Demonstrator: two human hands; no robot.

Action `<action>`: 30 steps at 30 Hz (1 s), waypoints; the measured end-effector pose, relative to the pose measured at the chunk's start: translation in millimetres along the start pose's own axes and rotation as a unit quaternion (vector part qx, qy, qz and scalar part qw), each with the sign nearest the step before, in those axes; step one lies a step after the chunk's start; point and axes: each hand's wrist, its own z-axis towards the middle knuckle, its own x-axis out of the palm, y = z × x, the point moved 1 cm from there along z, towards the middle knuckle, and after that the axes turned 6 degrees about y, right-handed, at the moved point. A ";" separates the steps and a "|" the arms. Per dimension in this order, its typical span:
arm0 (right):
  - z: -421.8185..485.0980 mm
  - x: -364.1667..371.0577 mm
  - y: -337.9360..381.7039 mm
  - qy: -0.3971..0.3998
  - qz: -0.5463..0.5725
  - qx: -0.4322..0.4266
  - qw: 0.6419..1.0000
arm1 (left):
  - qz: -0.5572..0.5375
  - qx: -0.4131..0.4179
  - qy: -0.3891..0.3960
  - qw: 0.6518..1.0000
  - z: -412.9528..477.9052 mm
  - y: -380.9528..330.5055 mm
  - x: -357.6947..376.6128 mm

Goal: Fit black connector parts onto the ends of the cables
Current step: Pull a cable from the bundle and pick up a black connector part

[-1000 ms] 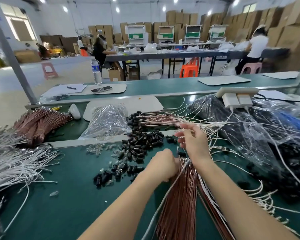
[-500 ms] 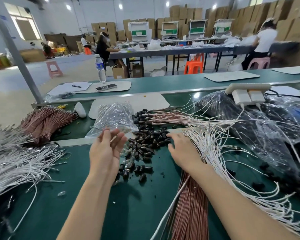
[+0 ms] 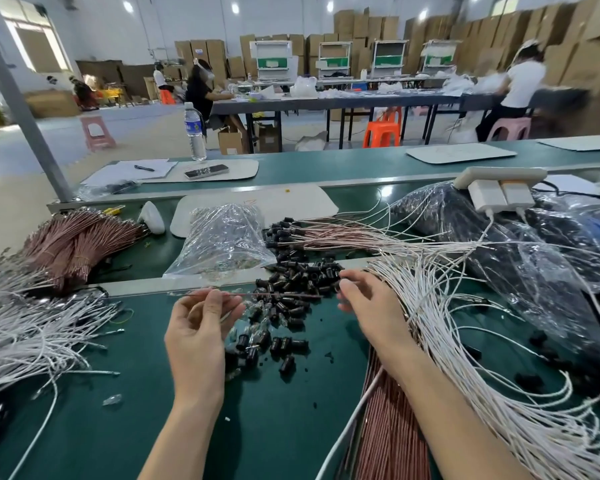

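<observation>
Left hand (image 3: pixel 198 327) is raised palm-inward over the green bench top (image 3: pixel 118 427), fingers curled, pinching a thin reddish cable (image 3: pixel 274 295) between thumb and fingertips. That cable lies level, its long axis running left to right, its free end pointing toward the right hand (image 3: pixel 371 306). The right hand's fingers are bent with their tips at the edge of the pile of black connector parts (image 3: pixel 291 306); whether they hold one cannot be told. Its forearm lies over a dense bundle of copper-coloured cables (image 3: pixel 388 438), straight and ribbed-looking, beside a loose fan of glossy white cables (image 3: pixel 465 341). The connector parts are small, dark, shiny cylinders scattered between the two hands. Behind them sits a crinkled clear plastic bag (image 3: pixel 222 244), and to its right a sheaf of pinkish cables (image 3: pixel 343 235) lies left to right with black parts on its left ends. Farther back stands a white power strip (image 3: pixel 499 176)
</observation>
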 end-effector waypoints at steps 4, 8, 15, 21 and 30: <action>-9.2 10.1 2.6 0.065 0.377 0.094 0.919 | -0.043 -0.005 0.009 0.999 -5.8 -0.3 4.5; -11.1 13.2 5.9 0.094 0.419 0.095 0.898 | -0.053 -0.004 -0.001 0.999 -5.8 -2.2 5.2; -13.3 12.8 3.5 0.067 0.434 0.092 0.894 | -0.072 0.004 -0.019 0.997 -2.2 -2.1 -1.2; -14.9 14.9 2.0 0.078 0.427 0.089 0.896 | -0.072 -0.008 -0.012 0.997 -3.6 -0.8 1.8; -16.5 11.6 2.5 0.058 0.431 0.078 0.897 | -0.097 -0.040 0.020 0.994 -6.6 -4.3 5.8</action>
